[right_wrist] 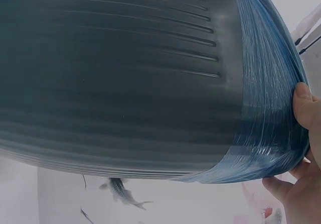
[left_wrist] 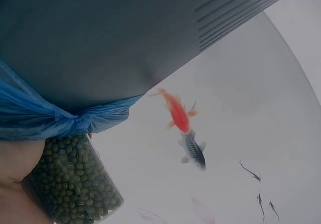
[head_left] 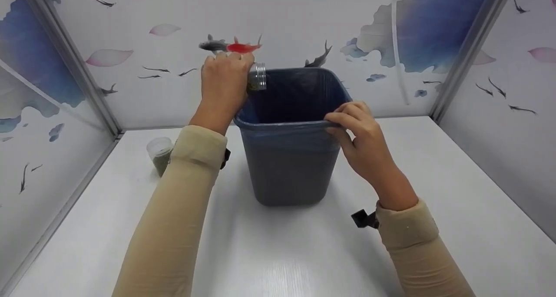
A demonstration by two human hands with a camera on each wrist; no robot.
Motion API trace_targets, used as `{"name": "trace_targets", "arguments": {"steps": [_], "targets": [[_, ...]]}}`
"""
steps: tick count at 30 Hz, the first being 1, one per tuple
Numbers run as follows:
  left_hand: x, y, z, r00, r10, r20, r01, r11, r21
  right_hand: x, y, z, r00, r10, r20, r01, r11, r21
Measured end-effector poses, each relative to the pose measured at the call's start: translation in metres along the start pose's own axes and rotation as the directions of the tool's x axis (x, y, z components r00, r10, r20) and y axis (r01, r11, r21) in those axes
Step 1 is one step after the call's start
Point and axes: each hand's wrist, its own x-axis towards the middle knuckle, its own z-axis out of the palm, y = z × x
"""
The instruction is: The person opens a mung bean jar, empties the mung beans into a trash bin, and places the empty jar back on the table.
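A grey trash bin [head_left: 291, 171] stands on the white table with a blue plastic bag [right_wrist: 266, 83] folded over its rim. Over the bin's left side, my left hand [head_left: 223, 82] grips a clear jar [head_left: 257, 76] lying on its side, its threaded mouth facing the opening. Green beans [left_wrist: 75, 179] show through the jar's wall in the left wrist view. At the bin's front right corner, my right hand [head_left: 362, 134] pinches the bag-covered rim, thumb outside and below the edge. The bottom inside the bin is too dark to make out.
A second clear container [head_left: 160, 156] with green contents stands at the left on the table [head_left: 282, 249], partly behind my left sleeve. Panels [head_left: 282, 19] painted with fish and petals close off the back and both sides.
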Motion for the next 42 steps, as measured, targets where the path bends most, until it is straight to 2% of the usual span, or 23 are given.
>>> {"name": "trace_targets", "arguments": {"steps": [8,22,28,35,42], "targets": [[-0.0009,0.0011,0.001,1.0,0.012,-0.022,-0.011,0.999,0.034,-0.0007,0.0005,0.001,1.0,0.0,0.007,0.0,1.0,-0.004],[0.0015,0.0027,0.0005,1.0,0.02,0.0,-0.02,0.999,0.04,-0.0008,0.0005,0.0,1.0,-0.002,0.002,0.002,1.0,-0.007],[0.0025,0.0027,0.0008,0.999,0.03,-0.017,-0.029,0.999,0.039,-0.0002,0.0025,0.0005,1.0,-0.006,-0.003,0.006,1.0,-0.001],[0.0014,0.0025,0.0017,0.997,0.042,-0.068,-0.04,0.999,0.035,0.0,0.0013,0.0001,1.0,-0.003,0.003,0.003,1.0,-0.005],[0.0016,0.0026,0.001,0.998,0.04,-0.041,-0.039,0.999,0.034,-0.0001,0.0013,0.0002,1.0,-0.003,0.002,0.003,1.0,-0.009]]}}
